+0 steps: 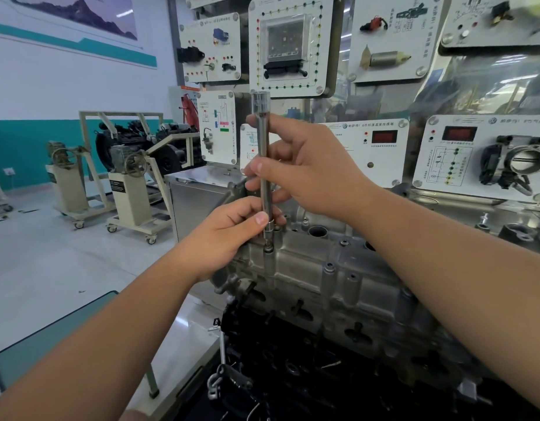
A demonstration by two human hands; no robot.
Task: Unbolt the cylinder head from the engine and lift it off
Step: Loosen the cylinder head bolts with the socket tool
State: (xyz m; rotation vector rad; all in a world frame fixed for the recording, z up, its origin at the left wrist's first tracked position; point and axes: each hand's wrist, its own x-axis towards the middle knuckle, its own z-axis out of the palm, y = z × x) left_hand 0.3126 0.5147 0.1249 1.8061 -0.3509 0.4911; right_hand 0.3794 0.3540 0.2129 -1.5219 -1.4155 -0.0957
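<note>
A grey aluminium cylinder head [308, 268] sits on a dark engine block [293, 369] in the middle of the view. A long chrome extension bar [263, 141] stands upright over a bolt [268, 249] near the head's left end. My right hand [305, 168] grips the bar's middle, fingers curled round it. My left hand [232, 232] pinches the bar's lower end just above the bolt. The bar's square-drive top end has no handle on it.
Display panels [290, 44] with car parts stand right behind the engine. A steel cabinet [196, 196] is at the back left. Engine stands on castors [132, 202] sit across the floor on the left. A green-topped stool [50, 341] is at the lower left.
</note>
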